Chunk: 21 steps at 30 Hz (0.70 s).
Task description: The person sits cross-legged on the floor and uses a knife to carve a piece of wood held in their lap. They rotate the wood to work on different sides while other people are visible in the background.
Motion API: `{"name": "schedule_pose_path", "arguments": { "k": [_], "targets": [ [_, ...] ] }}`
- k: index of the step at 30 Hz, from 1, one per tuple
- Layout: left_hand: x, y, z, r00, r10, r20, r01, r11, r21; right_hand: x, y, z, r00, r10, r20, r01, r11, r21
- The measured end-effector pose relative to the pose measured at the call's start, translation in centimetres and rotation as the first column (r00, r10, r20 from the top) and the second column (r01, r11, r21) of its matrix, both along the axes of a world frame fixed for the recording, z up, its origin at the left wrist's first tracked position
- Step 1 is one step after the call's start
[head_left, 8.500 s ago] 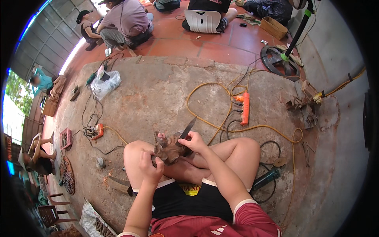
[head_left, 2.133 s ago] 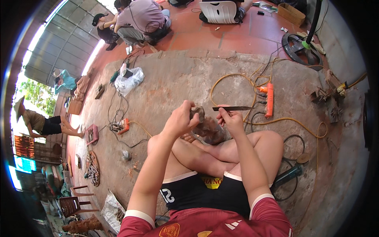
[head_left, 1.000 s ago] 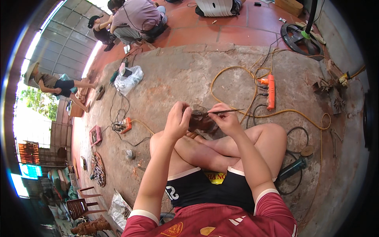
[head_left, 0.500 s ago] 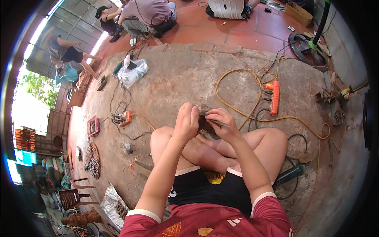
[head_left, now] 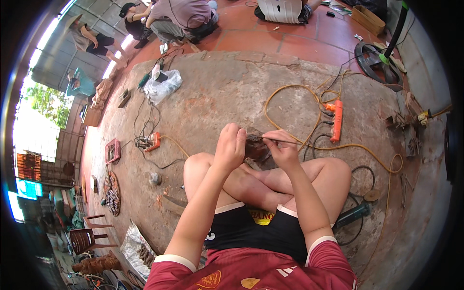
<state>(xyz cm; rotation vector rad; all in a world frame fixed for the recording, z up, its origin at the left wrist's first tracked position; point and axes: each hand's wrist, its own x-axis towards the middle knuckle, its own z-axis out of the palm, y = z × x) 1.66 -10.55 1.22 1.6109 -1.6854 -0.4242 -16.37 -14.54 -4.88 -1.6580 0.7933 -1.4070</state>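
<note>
A worn concrete slab (head_left: 217,101) spreads beneath the person's crossed legs (head_left: 246,182). Just beyond them is a carved brown figure (head_left: 258,152), partly hidden. The left hand (head_left: 230,146) curls at its left side, grip unclear; the right hand (head_left: 285,149) pinches a slim dark blade (head_left: 280,140) near its top.

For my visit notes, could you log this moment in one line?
Left hand: holds carving | Right hand: pinches thin tool at carving | Nearby: power strip, plastic bag
</note>
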Motion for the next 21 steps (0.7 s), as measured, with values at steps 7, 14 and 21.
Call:
{"name": "schedule_pose_path", "arguments": {
  "k": [7,14,21],
  "targets": [
    [-0.6,0.0,0.2,0.999,0.019,0.031,-0.018,1.000,-0.022,0.5,0.1,0.1,0.991,0.057,-0.120,-0.080,0.979,-0.188],
    [-0.2,-0.2,0.3,0.997,0.018,0.080,-0.016,0.999,-0.030,1.1,0.7,-0.9,0.989,-0.055,-0.141,0.037,0.991,-0.131],
    [-1.0,0.2,0.0,0.995,0.058,0.079,-0.054,0.997,-0.048,0.0,-0.3,-0.6,0.998,0.041,0.057,-0.044,0.998,0.052]
  ]
}}
